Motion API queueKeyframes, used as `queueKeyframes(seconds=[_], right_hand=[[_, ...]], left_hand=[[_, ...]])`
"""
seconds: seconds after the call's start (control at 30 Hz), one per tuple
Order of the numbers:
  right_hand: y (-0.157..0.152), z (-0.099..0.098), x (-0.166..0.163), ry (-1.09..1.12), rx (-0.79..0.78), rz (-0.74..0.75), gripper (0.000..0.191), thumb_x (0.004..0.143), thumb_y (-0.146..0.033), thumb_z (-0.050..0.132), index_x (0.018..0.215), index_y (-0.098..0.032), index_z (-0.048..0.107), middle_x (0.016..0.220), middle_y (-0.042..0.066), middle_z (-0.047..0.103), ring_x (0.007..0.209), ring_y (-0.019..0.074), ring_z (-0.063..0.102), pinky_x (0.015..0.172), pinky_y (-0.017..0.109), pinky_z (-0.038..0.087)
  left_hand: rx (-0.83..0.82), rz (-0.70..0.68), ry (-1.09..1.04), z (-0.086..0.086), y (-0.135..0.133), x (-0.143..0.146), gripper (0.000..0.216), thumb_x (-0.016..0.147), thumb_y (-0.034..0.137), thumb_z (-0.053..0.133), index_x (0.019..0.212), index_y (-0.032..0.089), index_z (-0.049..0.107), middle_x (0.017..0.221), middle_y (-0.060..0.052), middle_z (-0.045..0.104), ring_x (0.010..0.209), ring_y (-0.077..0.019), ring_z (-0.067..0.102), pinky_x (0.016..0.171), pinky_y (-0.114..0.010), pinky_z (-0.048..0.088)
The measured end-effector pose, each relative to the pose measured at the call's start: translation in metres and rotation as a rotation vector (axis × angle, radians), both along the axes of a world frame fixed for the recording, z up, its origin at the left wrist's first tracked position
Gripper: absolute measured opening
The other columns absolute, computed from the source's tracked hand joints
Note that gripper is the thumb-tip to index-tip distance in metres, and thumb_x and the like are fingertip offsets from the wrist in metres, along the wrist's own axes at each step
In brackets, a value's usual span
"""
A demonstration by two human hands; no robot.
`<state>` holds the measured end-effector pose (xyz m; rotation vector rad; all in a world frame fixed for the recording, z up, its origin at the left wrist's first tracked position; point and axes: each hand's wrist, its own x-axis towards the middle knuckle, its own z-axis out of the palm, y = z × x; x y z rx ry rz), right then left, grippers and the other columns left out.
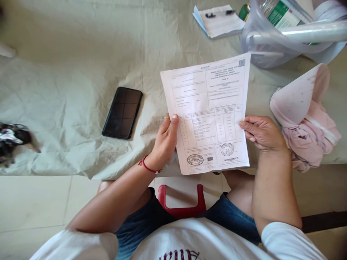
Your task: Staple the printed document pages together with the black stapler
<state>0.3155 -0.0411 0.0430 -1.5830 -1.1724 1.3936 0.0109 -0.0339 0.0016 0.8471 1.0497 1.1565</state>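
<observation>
A printed certificate sheet [206,119] with a table of text and two round stamps near its bottom is held up over the near edge of the table. My left hand [166,139] pinches its left edge, thumb on the front; a red bracelet circles that wrist. On the opposite side, my right hand [264,131] grips the right edge between thumb and fingers. The fingers behind the paper are partly hidden. Left of my left hand lies a black smartphone [122,112], its screen dark. To the right of my right hand is a crumpled pink cloth item [309,119] with a stiff, curved part.
A wrinkled greenish cover [67,79] drapes the table. At the back are a notepad [223,27] with a black pen and a clear plastic bag [251,43] holding a bottle and a roll. A blurred black-and-white object [15,141] lies far left. A red stool [183,211] shows between my legs.
</observation>
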Motion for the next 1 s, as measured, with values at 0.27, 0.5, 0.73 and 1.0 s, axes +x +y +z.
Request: queueKeyframes(seconds=[0.27, 0.5, 0.73, 1.0], right_hand=[[0.000, -0.001, 0.002, -0.021, -0.039, 0.040, 0.043, 0.076, -0.064, 0.098, 0.082, -0.025, 0.082, 0.068, -0.001, 0.062, 0.050, 0.0064, 0.034, 0.043, 0.027, 0.025], [-0.003, 0.000, 0.006, -0.018, -0.045, 0.084, 0.041, 0.079, -0.063, 0.097, 0.080, -0.024, 0.082, 0.064, -0.003, 0.055, 0.049, 0.0059, 0.035, 0.045, 0.027, 0.024], [-0.004, 0.000, 0.009, -0.049, -0.044, 0.120, 0.046, 0.081, -0.065, 0.095, 0.076, -0.023, 0.077, 0.061, -0.003, 0.053, 0.048, 0.0060, 0.035, 0.046, 0.027, 0.025], [-0.004, 0.003, 0.012, -0.046, -0.043, 0.096, 0.046, 0.080, -0.067, 0.095, 0.077, -0.024, 0.078, 0.065, -0.002, 0.058, 0.049, 0.0058, 0.034, 0.045, 0.027, 0.023]], left_hand=[[-0.058, 0.059, 0.017, -0.006, -0.001, -0.001, 0.045, 0.100, 0.066, 0.073, 0.117, 0.025, 0.077, 0.137, -0.012, 0.081, 0.140, -0.0335, 0.071, 0.114, -0.046, 0.062], [-0.080, -0.106, -0.065, 0.005, 0.004, -0.006, 0.062, 0.090, 0.070, 0.083, 0.130, 0.023, 0.077, 0.123, -0.015, 0.085, 0.135, -0.0421, 0.075, 0.109, -0.055, 0.067], [-0.140, -0.200, -0.146, 0.006, 0.008, -0.007, 0.062, 0.083, 0.060, 0.093, 0.131, 0.024, 0.076, 0.119, -0.014, 0.086, 0.124, -0.0426, 0.081, 0.103, -0.057, 0.071], [-0.117, -0.199, -0.120, 0.001, 0.005, -0.006, 0.055, 0.087, 0.064, 0.089, 0.122, 0.022, 0.079, 0.121, -0.015, 0.086, 0.125, -0.0407, 0.081, 0.103, -0.055, 0.072]])
